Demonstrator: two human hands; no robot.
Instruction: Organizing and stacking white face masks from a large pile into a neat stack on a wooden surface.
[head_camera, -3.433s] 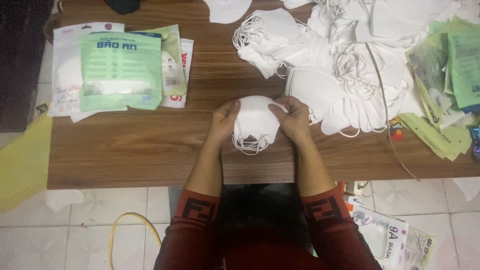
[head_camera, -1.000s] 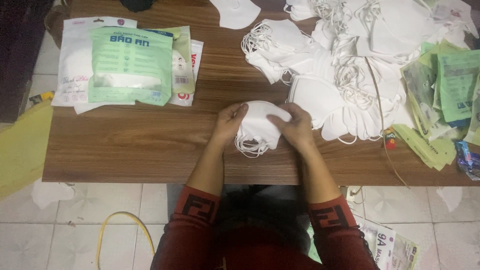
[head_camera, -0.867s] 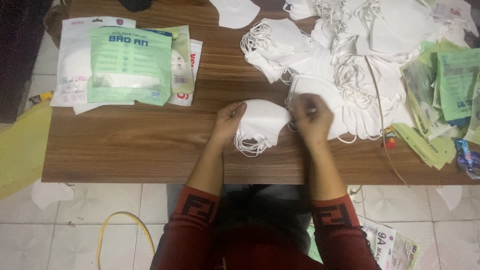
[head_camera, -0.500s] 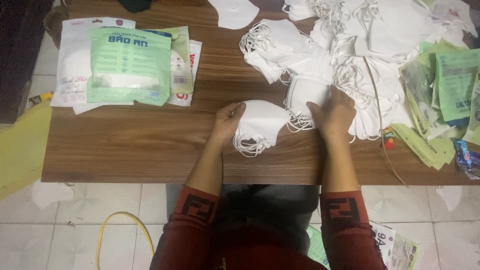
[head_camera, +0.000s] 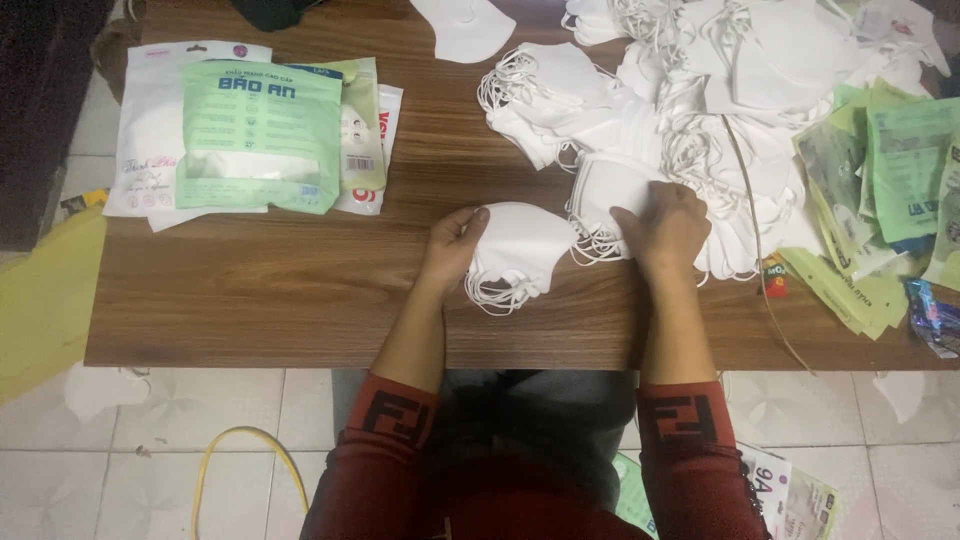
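L hand (head_camera: 452, 243) curled round the left edge of the small stack of white masks (head_camera: 520, 250), centre of frame on the wooden table (head_camera: 280, 300); thumb on top, fingers under, gripping. R hand (head_camera: 665, 228) just right of it, fingers bent over a single white mask (head_camera: 608, 185) at the near edge of the big mask heap (head_camera: 700, 110); looks like a pinch on the mask edge, grip closed.

Doing it well, my judgement: keep L hand pressed so the stack stays square; lift only one mask w/ R, as the ear loops (head_camera: 600, 243) hang tangled between the stack and the heap and could drag a neighbour along. Lay it cup-to-cup, loops to the same side.

Packaging:
- upper left: flat green pouch w/ clear window (head_camera: 260, 135), rectangular, on top of a white pouch (head_camera: 150, 130) and more flat packs, one w/ a red-and-white corner (head_camera: 375, 150)
- right edge: fan of green pouches (head_camera: 900, 160), some clear-fronted, overlapping
- lower right, on the floor: white-green printed sheet (head_camera: 790, 495)
- left edge: yellow sheet (head_camera: 45, 300) below table level
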